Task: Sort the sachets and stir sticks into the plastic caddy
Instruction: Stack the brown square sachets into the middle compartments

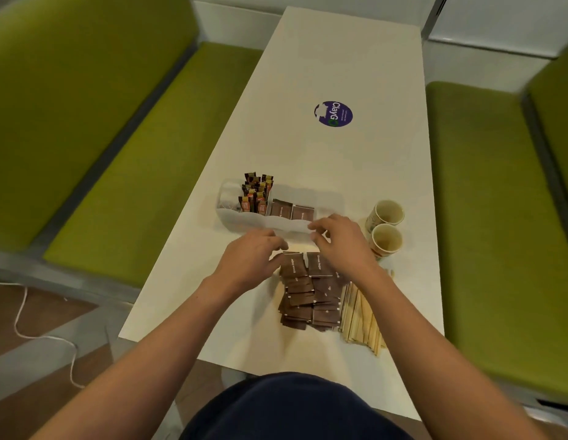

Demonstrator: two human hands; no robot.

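The plastic caddy [241,218] lies with its long axis across the bench [340,58], just beyond both hands. One compartment holds stick sachets [257,195] standing upright; the next holds two flat brown sachets [281,208]. The loose brown sachets [308,296] lie in two overlapping rows running toward the person. The stir sticks [362,315] lie alongside, pointing much the same way. The left grip [254,258] and right grip [340,239] curl over the pile's far end; whether either grasps anything cannot be told. A sticker [333,113] reads "ClayGo".
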